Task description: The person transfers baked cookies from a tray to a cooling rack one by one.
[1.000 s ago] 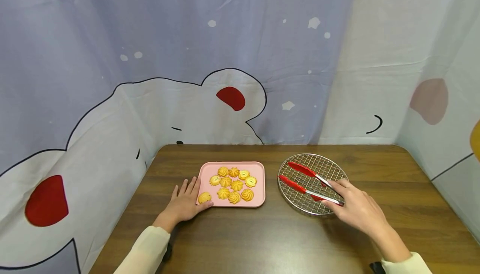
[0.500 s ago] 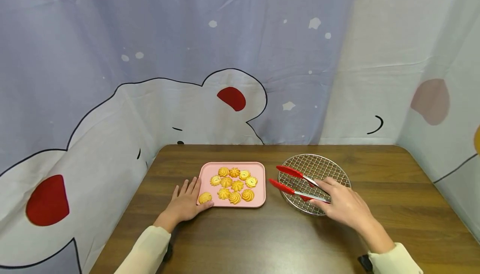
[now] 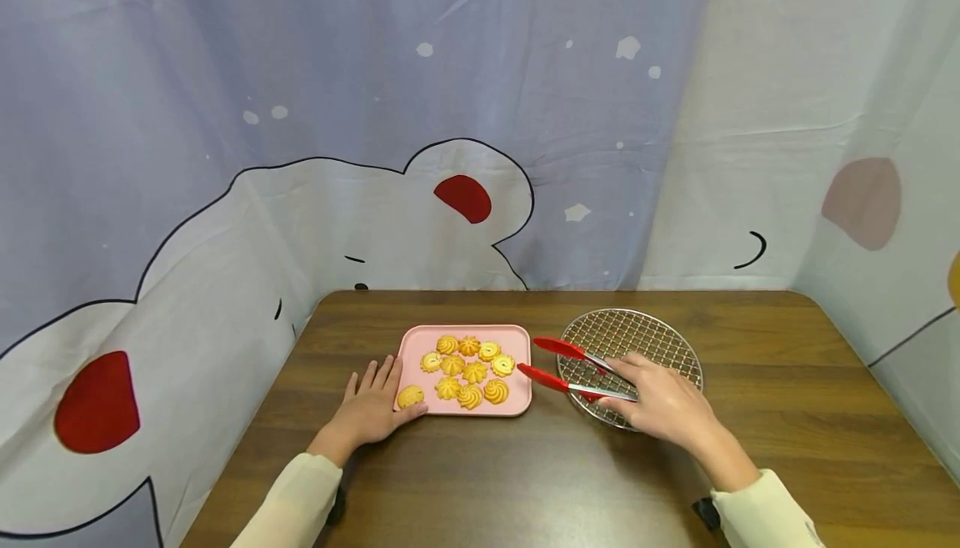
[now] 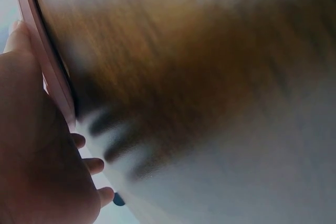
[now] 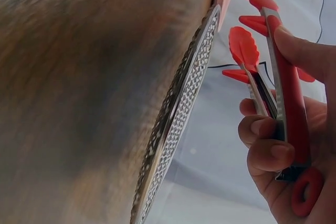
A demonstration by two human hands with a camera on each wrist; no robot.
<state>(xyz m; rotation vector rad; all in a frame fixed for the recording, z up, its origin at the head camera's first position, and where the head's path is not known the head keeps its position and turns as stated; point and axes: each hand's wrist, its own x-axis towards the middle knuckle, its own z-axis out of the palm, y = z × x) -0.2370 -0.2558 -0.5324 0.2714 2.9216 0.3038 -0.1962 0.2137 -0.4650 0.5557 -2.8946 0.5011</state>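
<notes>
Your left hand (image 3: 367, 410) at pink tray's (image 3: 517, 344) 8 o'clock edge, fingers straight, slightly spread — thumb just beside lone cookie (image 3: 410, 396) at tray's 8 o'clock. Other cookies (image 3: 452, 364) cluster mid-tray. Your right hand (image 3: 663, 398) grips tongs (image 3: 546, 379), fingers curled round handles — red tips parted at tray's 3 o'clock edge. Wire rack (image 3: 645, 339) under tongs, tray's 3 o'clock, on wooden table (image 3: 525, 473).

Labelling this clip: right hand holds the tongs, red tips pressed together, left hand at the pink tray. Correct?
No: the red tips are apart, as the head view shows. The rest stands: right hand holds the tongs, left hand at the pink tray.
</notes>
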